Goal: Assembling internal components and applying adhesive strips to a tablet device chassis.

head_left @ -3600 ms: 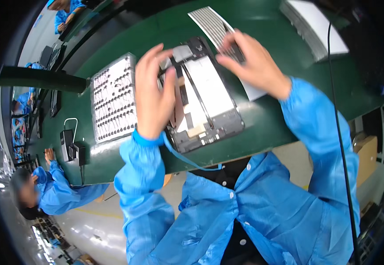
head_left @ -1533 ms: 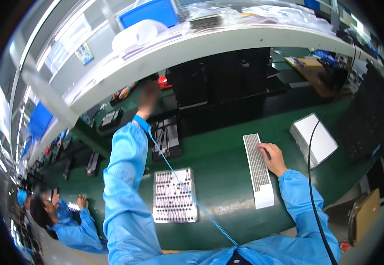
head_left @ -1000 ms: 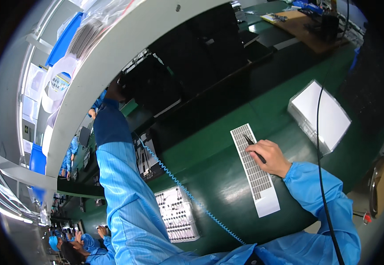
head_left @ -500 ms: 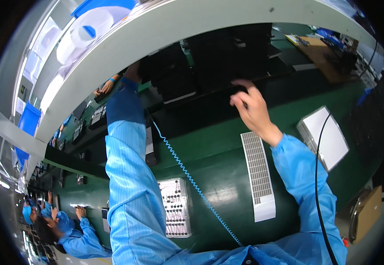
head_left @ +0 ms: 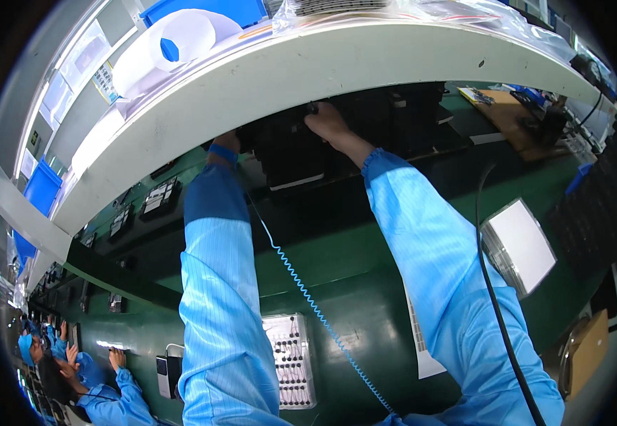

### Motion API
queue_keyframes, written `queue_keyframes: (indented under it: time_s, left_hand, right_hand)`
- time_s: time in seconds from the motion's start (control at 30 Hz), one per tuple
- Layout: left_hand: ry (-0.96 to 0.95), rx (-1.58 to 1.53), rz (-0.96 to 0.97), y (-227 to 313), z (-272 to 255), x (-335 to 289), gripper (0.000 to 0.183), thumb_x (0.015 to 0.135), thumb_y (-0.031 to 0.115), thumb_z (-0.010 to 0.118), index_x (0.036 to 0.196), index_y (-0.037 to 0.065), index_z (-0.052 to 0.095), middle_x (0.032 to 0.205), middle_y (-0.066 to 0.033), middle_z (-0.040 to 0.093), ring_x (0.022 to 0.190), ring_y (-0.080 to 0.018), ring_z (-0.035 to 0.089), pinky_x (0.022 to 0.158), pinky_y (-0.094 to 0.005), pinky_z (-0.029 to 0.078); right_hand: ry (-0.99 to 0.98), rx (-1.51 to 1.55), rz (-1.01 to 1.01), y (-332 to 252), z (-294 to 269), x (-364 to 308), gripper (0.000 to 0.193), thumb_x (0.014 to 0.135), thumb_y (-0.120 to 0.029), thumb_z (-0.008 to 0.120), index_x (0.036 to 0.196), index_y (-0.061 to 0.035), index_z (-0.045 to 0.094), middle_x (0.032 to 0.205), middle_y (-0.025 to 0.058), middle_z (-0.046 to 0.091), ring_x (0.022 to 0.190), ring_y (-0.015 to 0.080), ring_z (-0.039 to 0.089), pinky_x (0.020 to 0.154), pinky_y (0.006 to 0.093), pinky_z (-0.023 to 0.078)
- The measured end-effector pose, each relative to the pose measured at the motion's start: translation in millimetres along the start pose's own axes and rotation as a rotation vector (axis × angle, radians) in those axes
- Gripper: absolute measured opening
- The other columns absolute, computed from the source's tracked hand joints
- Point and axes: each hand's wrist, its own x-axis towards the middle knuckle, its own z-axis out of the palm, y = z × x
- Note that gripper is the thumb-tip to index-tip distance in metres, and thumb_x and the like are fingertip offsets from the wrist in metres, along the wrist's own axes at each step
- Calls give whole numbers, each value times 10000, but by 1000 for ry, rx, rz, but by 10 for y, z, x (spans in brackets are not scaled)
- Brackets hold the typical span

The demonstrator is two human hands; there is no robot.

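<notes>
Both my arms, in blue sleeves, reach forward under a pale shelf to a dark stack of flat black pieces (head_left: 287,153); what they are is too dark to tell. At the stack's left side is my left hand (head_left: 227,141), wearing a blue wrist strap, its fingers hidden by the shelf and shadow. My right hand (head_left: 328,123) is at the stack's upper part, fingers curled in and closed near a small dark thing that I cannot make out. From the left wrist a coiled blue cord (head_left: 315,307) runs back towards me.
Overhead, the pale shelf edge (head_left: 308,60) bears a white roll (head_left: 181,42) and plastic bags. On the green table lie a tray of small black-tipped parts (head_left: 293,362), a partly covered label sheet (head_left: 428,363) and a white-topped stack (head_left: 520,245). A black cable (head_left: 493,305) hangs at right. People work at far left.
My right hand has moved forward and left from above the label sheet to the black stack, and its fingers have closed. The left hand stays by the stack. The whole view has shifted slightly.
</notes>
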Motion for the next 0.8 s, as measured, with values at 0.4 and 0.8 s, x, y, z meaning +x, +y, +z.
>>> queue_keyframes:
  time_s: [0.4,0.8]
  left_hand:
    - [-145,-206,6,5,-430,-64,405,968,370,594,1236,69,636,1186,-58,683,1063,-228,652,1032,-419,490]
    - [-345,-291,36,-179,-736,-1394,487,1008,388,520,1336,32,579,1269,-98,661,1157,-236,632,1052,-422,480]
  right_hand:
    - [-122,245,58,-24,-51,-147,283,855,-93,540,1104,40,567,628,58,495,489,158,487,420,328,382]
    - [-340,421,-92,-476,168,-730,645,826,-63,468,1468,-101,508,686,70,574,507,150,524,476,307,432]
